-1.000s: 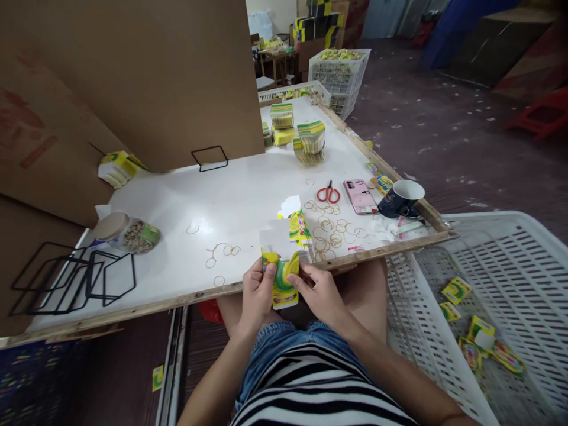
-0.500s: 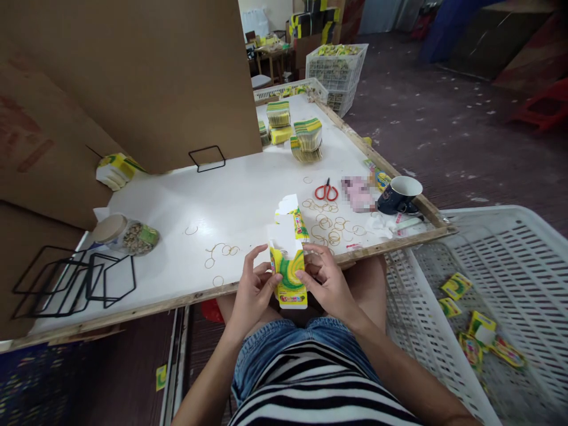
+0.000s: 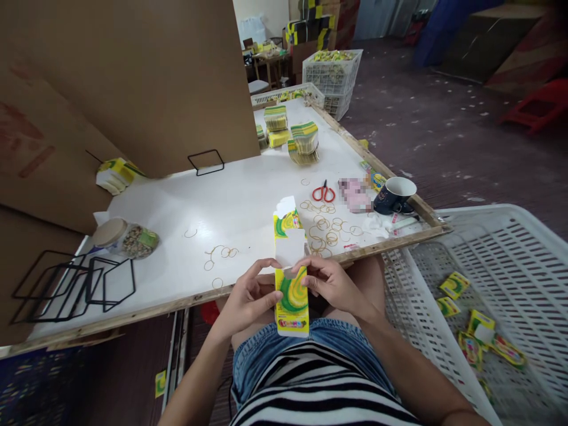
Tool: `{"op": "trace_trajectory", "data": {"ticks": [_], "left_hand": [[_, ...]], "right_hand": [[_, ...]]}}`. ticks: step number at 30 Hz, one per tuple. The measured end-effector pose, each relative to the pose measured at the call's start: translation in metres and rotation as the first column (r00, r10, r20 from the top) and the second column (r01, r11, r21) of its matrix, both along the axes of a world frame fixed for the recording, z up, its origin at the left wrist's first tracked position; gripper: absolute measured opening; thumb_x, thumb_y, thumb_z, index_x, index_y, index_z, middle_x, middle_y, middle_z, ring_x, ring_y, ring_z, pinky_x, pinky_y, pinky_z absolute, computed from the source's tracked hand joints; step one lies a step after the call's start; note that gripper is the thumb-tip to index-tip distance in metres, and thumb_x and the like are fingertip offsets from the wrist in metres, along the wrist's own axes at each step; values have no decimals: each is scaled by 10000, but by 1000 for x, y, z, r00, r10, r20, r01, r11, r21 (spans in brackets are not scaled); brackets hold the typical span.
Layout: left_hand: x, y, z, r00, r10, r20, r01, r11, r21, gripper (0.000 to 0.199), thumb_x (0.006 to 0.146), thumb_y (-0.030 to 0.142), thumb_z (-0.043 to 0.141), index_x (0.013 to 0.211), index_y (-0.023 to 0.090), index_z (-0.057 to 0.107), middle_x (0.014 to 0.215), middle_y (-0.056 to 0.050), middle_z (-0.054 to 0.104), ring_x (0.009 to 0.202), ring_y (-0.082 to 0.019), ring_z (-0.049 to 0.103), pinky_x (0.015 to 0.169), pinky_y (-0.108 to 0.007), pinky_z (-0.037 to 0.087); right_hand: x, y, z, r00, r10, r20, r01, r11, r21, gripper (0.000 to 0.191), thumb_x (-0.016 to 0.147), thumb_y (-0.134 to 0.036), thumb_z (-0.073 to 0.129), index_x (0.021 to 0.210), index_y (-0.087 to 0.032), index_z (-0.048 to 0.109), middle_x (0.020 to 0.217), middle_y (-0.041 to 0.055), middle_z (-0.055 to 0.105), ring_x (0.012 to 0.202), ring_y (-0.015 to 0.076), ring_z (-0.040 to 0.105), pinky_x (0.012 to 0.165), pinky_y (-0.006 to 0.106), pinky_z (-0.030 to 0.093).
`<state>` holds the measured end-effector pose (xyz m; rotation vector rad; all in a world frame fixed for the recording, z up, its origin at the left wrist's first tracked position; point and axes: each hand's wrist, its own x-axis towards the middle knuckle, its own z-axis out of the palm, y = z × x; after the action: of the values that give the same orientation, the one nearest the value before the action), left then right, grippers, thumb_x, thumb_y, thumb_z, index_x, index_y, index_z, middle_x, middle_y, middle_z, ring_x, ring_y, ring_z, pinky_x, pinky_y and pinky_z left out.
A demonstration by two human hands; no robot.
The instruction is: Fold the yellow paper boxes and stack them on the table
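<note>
A small yellow-and-green cardboard box (image 3: pixel 293 305) is held upright over my lap, its printed front towards me and a white flap (image 3: pixel 290 245) standing up at its top. My left hand (image 3: pixel 255 299) grips the box's left side, thumb on the front. With its fingers at the top opening and its thumb near the right edge, my right hand (image 3: pixel 337 287) holds the other side. Just behind, more yellow-and-green cartons (image 3: pixel 284 223) with white flaps lie at the table edge; the held box partly hides them.
On the white table (image 3: pixel 177 207) are red-handled scissors (image 3: pixel 323 192), loose rubber bands (image 3: pixel 326 231), a dark mug (image 3: pixel 394 196), a jar (image 3: pixel 133 236), black wire frames (image 3: pixel 109 284) and carton stacks (image 3: pixel 304 142). A white plastic crate (image 3: pixel 497 228) with several small boxes stands at right.
The held box has come down and closer to my body, apart from the cartons behind it. My right fingers have shifted from its side to its top opening.
</note>
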<state>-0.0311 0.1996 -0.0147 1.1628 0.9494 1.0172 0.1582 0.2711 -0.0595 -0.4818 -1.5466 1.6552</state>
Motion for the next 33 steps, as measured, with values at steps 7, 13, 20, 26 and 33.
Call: {"op": "trace_trajectory", "data": {"ticks": [7, 13, 20, 26, 33], "left_hand": [[4, 0, -8, 999, 29, -19, -28, 998, 54, 268, 861, 167, 650, 1056, 194, 468, 974, -71, 721, 842, -159, 693, 718, -237, 540], [3, 0, -15, 988, 125, -91, -118, 990, 77, 570, 877, 202, 634, 1365, 239, 342, 1056, -100, 719, 907, -195, 698, 806, -307, 555], [5, -1, -19, 897, 353, -266, -304, 929, 209, 341, 845, 262, 666, 1170, 188, 590, 1082, -93, 714, 791, -166, 696, 694, -242, 562], [11, -3, -16, 870, 311, -382, -252, 947, 198, 390, 889, 280, 595, 1270, 205, 558, 1067, -78, 715, 865, -175, 695, 770, -251, 560], [11, 1, -11, 917, 288, -277, -265, 957, 120, 433, 879, 317, 615, 1281, 186, 519, 1098, -101, 715, 885, -200, 698, 773, -282, 563]], "right_hand": [[1, 3, 4, 984, -149, 99, 119, 958, 261, 319, 892, -445, 594, 711, -186, 639, 700, 19, 594, 684, 149, 555, 643, 270, 464], [-9, 0, -10, 970, -241, -11, 241, 967, 78, 449, 872, -421, 639, 1259, -249, 489, 804, -8, 614, 688, 148, 599, 644, 269, 506], [5, 7, 1, 971, -228, 79, 206, 954, 220, 310, 922, -461, 537, 982, -212, 712, 804, 33, 624, 763, 171, 594, 686, 297, 514], [-3, 5, 4, 954, -138, 268, 95, 981, 170, 324, 819, -220, 590, 1141, -204, 568, 597, -73, 489, 514, 106, 437, 488, 222, 360], [-12, 3, 6, 904, -261, 339, 173, 947, 270, 277, 811, -186, 560, 1085, -201, 518, 545, -98, 438, 487, 106, 450, 495, 218, 342]]}}
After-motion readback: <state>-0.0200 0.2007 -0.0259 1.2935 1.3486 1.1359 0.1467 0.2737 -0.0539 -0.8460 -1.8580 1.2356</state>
